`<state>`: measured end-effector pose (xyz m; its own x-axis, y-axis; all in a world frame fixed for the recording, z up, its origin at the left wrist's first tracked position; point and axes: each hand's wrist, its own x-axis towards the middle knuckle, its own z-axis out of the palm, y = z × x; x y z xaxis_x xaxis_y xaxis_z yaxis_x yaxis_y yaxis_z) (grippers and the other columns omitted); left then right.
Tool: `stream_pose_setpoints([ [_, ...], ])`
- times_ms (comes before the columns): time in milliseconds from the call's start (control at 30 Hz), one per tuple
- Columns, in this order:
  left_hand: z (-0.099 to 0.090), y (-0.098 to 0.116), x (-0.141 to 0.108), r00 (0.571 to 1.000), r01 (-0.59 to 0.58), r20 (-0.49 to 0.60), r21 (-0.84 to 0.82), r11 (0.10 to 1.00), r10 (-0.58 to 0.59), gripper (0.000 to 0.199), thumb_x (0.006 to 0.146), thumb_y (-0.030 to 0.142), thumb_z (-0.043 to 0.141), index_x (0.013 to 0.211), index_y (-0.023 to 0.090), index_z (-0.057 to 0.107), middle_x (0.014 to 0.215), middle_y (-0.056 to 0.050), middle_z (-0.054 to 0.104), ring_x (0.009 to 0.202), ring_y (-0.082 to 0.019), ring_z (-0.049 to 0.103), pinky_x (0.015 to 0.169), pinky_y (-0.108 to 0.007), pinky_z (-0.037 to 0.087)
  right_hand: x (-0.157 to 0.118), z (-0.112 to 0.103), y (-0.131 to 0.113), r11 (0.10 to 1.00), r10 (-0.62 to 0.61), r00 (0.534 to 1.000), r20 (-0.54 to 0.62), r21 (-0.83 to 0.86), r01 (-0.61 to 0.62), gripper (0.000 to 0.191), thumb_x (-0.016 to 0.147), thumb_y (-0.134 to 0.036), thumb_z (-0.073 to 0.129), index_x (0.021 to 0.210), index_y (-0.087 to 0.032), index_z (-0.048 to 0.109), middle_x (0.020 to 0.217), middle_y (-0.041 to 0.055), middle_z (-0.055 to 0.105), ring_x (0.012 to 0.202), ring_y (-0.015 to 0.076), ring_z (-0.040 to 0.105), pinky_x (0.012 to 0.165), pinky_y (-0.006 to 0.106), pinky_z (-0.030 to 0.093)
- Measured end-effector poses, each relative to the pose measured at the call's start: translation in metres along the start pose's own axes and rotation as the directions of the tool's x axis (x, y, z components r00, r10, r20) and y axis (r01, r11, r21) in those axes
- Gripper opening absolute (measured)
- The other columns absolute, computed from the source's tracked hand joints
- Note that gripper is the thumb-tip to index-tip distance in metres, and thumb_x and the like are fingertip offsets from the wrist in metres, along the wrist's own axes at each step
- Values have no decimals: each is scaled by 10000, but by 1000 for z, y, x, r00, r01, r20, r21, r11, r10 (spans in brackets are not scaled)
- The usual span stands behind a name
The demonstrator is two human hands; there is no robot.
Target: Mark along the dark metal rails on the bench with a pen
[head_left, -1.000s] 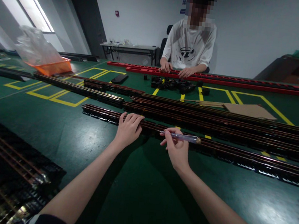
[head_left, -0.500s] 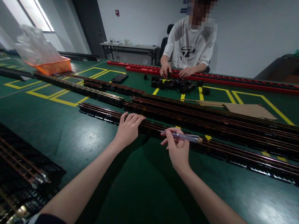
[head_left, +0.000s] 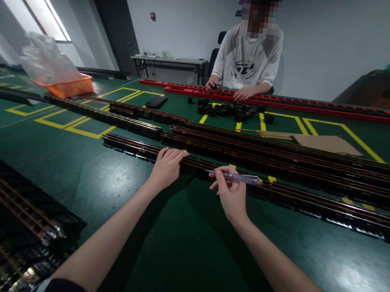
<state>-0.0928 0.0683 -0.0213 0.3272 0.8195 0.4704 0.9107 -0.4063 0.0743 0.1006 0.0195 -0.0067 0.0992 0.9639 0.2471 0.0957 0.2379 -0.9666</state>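
A long black rail with copper-coloured strips (head_left: 316, 203) lies across the green table in front of me. My left hand (head_left: 166, 170) rests over it, fingers bent across the top and holding it against the table. In my right hand (head_left: 233, 199) is a slim screwdriver with a clear handle (head_left: 243, 178) and a gold-coloured end cap. Its handle end points right, and its thin shaft points left over the rail, toward my left hand. Whether the tip touches the rail I cannot tell.
Behind lie more black rails (head_left: 285, 166); others are stacked at lower left (head_left: 10, 208). Across the table a person in white (head_left: 247, 62) handles small black parts (head_left: 226, 109) by a red rail (head_left: 329, 109). An orange basket (head_left: 68, 86) and cardboard (head_left: 326, 143) lie farther back.
My left hand has shifted very slightly left along the rail. The screwdriver has moved a touch left. The other person's hand on the left side has lifted from the black parts.
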Motion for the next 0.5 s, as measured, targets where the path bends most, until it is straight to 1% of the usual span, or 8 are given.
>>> stream_pose_setpoints([
  [167, -2, 0, 1, 1000, 14, 12, -22, 1000, -14, 434, 792, 71, 349, 1130, 235, 568, 1122, -41, 646, 1108, -205, 535, 1043, -418, 281, -1, 0, -1, 1000, 8, 1000, -2, -8, -8, 199, 830, -382, 548, 809, -184, 556, 758, 36, 670, 510, 113, 598, 434, 223, 442],
  [300, -3, 0, 1, 999, 26, 24, -35, 999, -25, 429, 789, 92, 352, 1127, 249, 566, 1127, -32, 642, 1109, -204, 528, 1041, -419, 278, -1, 1, -4, 1000, 20, 999, -26, -6, -20, 185, 821, -368, 549, 800, -184, 563, 750, 34, 669, 509, 114, 594, 431, 223, 435],
  [500, -4, 1, 1, 999, 28, 33, -47, 999, -26, 398, 795, 124, 355, 1113, 226, 571, 1120, -46, 642, 1094, -212, 529, 1032, -416, 279, -2, 0, -4, 999, 32, 997, -72, 28, -30, 153, 828, -326, 531, 785, -182, 562, 714, 25, 652, 504, 113, 585, 432, 221, 423],
])
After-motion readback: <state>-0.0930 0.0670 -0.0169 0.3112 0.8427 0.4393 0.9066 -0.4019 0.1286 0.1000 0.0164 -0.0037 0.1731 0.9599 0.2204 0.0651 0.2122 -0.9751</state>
